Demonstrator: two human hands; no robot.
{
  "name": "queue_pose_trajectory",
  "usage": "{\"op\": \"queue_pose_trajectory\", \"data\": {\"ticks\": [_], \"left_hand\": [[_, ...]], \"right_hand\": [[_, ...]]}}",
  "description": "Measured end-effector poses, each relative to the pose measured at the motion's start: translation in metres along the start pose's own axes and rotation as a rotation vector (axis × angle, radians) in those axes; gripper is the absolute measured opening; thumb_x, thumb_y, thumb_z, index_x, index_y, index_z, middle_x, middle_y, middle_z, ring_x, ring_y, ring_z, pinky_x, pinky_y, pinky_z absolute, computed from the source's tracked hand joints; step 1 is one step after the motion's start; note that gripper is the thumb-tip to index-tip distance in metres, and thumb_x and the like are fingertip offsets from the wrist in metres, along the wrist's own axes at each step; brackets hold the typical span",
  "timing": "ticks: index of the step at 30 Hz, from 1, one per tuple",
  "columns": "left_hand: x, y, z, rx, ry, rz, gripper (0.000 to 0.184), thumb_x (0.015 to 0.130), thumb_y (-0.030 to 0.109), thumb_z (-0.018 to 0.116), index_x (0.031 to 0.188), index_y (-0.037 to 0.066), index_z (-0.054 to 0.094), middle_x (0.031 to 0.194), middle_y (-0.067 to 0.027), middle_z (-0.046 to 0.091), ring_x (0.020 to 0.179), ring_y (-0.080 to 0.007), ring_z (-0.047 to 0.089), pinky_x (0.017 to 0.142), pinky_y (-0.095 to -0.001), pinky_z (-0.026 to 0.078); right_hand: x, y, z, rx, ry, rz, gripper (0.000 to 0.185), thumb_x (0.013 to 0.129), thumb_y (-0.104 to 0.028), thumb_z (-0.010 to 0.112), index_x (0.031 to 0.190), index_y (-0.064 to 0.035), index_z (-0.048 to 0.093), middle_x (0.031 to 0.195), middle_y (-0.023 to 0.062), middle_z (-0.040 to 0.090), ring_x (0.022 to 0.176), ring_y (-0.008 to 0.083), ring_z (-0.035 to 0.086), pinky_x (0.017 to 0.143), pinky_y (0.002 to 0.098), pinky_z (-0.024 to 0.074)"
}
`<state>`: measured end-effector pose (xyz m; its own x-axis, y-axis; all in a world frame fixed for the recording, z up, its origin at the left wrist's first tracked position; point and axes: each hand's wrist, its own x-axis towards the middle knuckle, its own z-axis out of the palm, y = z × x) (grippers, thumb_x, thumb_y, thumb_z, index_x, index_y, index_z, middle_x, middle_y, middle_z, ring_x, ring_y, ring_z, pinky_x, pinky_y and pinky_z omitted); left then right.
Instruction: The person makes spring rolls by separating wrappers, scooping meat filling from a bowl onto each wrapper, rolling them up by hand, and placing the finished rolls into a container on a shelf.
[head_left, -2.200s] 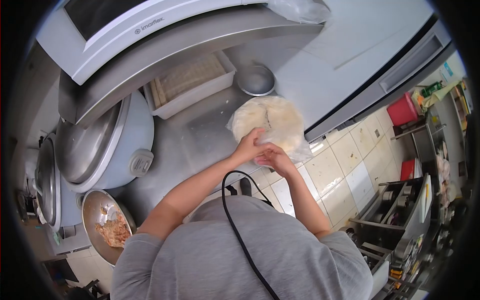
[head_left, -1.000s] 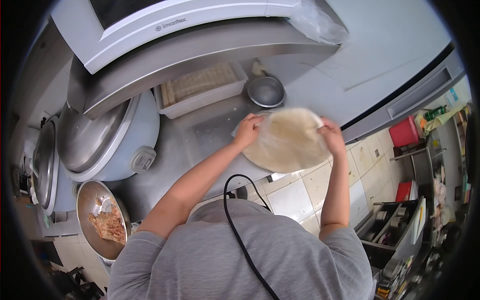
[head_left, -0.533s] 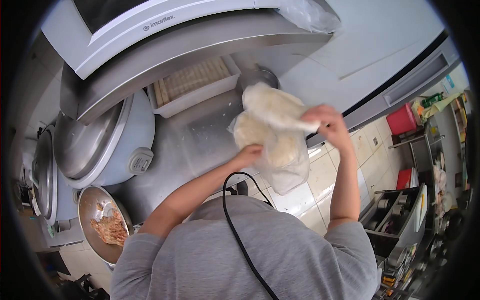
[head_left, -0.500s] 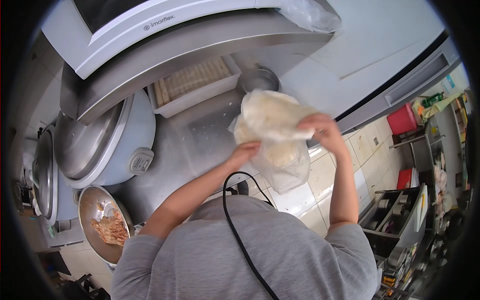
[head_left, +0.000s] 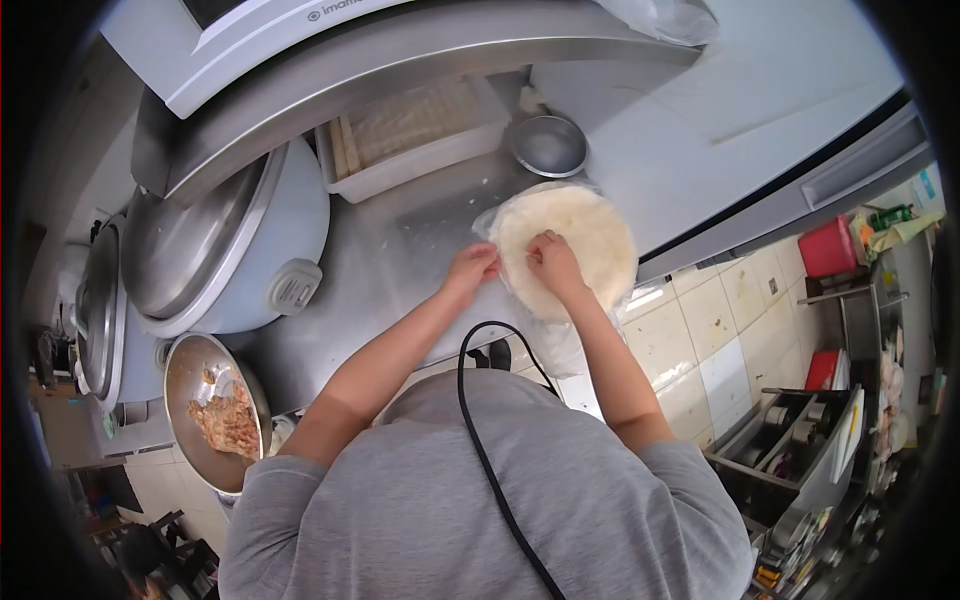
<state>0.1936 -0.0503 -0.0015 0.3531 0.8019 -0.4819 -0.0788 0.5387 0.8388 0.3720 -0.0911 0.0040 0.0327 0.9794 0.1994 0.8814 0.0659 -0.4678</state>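
A stack of round, pale, thin wrappers point(head_left: 595, 225) lies on a clear plastic bag point(head_left: 556, 345) at the right end of the steel counter. My right hand point(head_left: 555, 264) is over the middle of the top wrapper, fingers curled and drawn together at its surface. Whatever is between those fingertips is hidden. At the stack's left edge is my left hand point(head_left: 474, 270), with its fingers slightly bent and apart and nothing visible in them. Just behind the stack sits a small metal bowl point(head_left: 550, 147).
A white tray point(head_left: 420, 165) of pale rolls stands under a steel shelf point(head_left: 430, 50). To the left are large rice cookers point(head_left: 235, 250) and a metal bowl point(head_left: 190, 440) of reddish filling. A white freezer point(head_left: 720, 120) borders the counter on the right. Tiled floor point(head_left: 690, 310) shows below.
The wrappers, lifted and blurred in my right hand before, now lie flat on the bag. My right hand has moved left onto them, and my left hand has come off the bag's edge.
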Motion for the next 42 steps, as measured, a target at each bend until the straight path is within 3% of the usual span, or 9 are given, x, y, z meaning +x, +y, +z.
{"op": "queue_pose_trajectory", "data": {"ticks": [5, 11, 16, 20, 25, 27, 33, 40, 42], "left_hand": [[0.0, 0.011, 0.006, 0.093, -0.027, 0.176, 0.022, 0.089, 0.013, 0.056, 0.107, 0.001, 0.06, 0.097, -0.0072, 0.063, 0.087, -0.0152, 0.06, 0.079, -0.0278, 0.049], [0.018, 0.009, 0.024, 0.087, -0.217, 0.124, 0.026, 0.087, 0.01, 0.057, 0.111, 0.001, 0.059, 0.103, -0.0077, 0.063, 0.09, -0.0147, 0.061, 0.078, -0.0277, 0.05], [0.027, 0.005, 0.031, 0.235, -0.234, 0.064, 0.032, 0.085, 0.008, 0.059, 0.116, 0.002, 0.057, 0.107, -0.0087, 0.061, 0.092, -0.0153, 0.061, 0.08, -0.0277, 0.049], [0.014, 0.01, 0.033, 0.418, -0.276, 0.158, 0.041, 0.083, 0.01, 0.061, 0.123, 0.004, 0.053, 0.108, -0.0073, 0.061, 0.097, -0.0148, 0.058, 0.083, -0.0253, 0.046], [0.0, 0.011, 0.022, 0.392, -0.319, 0.15, 0.049, 0.084, 0.013, 0.06, 0.13, 0.004, 0.046, 0.118, -0.0075, 0.056, 0.104, -0.014, 0.055, 0.085, -0.0244, 0.043], [0.001, 0.003, 0.008, 0.215, -0.334, 0.207, 0.052, 0.089, 0.029, 0.058, 0.133, 0.006, 0.043, 0.126, -0.0078, 0.051, 0.108, -0.0167, 0.053, 0.091, -0.0272, 0.04], [-0.066, 0.031, -0.086, -0.378, -0.043, 0.113, 0.066, 0.091, 0.055, 0.042, 0.134, 0.005, 0.041, 0.131, -0.0084, 0.049, 0.114, -0.0195, 0.051, 0.097, -0.0352, 0.037], [-0.123, -0.002, -0.192, -0.55, 0.099, 0.268, 0.047, 0.094, 0.04, 0.045, 0.121, 0.001, 0.049, 0.112, -0.0069, 0.061, 0.101, -0.0174, 0.059, 0.087, -0.033, 0.047], [-0.121, -0.019, -0.201, -0.386, 0.346, 0.197, 0.032, 0.092, 0.026, 0.053, 0.113, 0.002, 0.053, 0.105, -0.006, 0.063, 0.091, -0.0152, 0.062, 0.08, -0.0292, 0.049]], "right_hand": [[0.0, 0.023, -0.005, 0.489, -0.069, 0.129, 0.013, 0.078, -0.008, 0.064, 0.09, -0.0027, 0.061, 0.081, 0.0042, 0.061, 0.07, 0.0151, 0.055, 0.066, 0.0278, 0.045], [-0.003, 0.032, -0.023, 0.828, -0.151, 0.353, 0.006, 0.086, -0.007, 0.057, 0.091, -0.005, 0.06, 0.082, -0.0035, 0.057, 0.074, 0.0056, 0.05, 0.066, 0.0206, 0.0404], [-0.001, 0.043, -0.072, 1.268, 0.32, 0.503, 0.016, 0.092, -0.014, 0.05, 0.105, -0.0051, 0.048, 0.12, 0.0107, 0.053, 0.105, 0.0146, 0.05, 0.092, 0.0276, 0.0379], [0.005, 0.004, -0.172, 1.829, 0.295, 0.13, 0.026, 0.094, -0.015, 0.042, 0.117, -0.0031, 0.041, 0.125, 0.0132, 0.051, 0.112, 0.0248, 0.051, 0.098, 0.0399, 0.0405], [0.026, -0.032, -0.196, 1.723, 0.243, 0.046, 0.037, 0.093, -0.022, 0.042, 0.125, -0.0035, 0.041, 0.128, 0.0131, 0.049, 0.114, 0.025, 0.05, 0.096, 0.0392, 0.0423], [0.035, -0.037, -0.178, 1.618, 0.193, 0.099, 0.044, 0.094, -0.027, 0.041, 0.132, -0.0048, 0.04, 0.131, 0.0125, 0.047, 0.115, 0.0244, 0.05, 0.096, 0.0369, 0.0427], [0.042, -0.126, -0.116, 1.921, -0.404, 0.36, 0.042, 0.09, -0.021, 0.048, 0.13, -0.0089, 0.043, 0.124, 0.0064, 0.051, 0.111, 0.0166, 0.052, 0.092, 0.0314, 0.0435], [0.1, -0.128, 0.007, 1.361, -0.692, 0.558, 0.045, 0.091, -0.029, 0.05, 0.13, -0.0089, 0.043, 0.123, 0.0066, 0.053, 0.109, 0.0166, 0.052, 0.089, 0.0307, 0.0438], [0.103, -0.131, 0.034, 0.961, -0.24, 0.417, 0.033, 0.093, -0.026, 0.048, 0.12, -0.0092, 0.055, 0.111, 0.0058, 0.061, 0.1, 0.0177, 0.058, 0.083, 0.0315, 0.0458]]}}
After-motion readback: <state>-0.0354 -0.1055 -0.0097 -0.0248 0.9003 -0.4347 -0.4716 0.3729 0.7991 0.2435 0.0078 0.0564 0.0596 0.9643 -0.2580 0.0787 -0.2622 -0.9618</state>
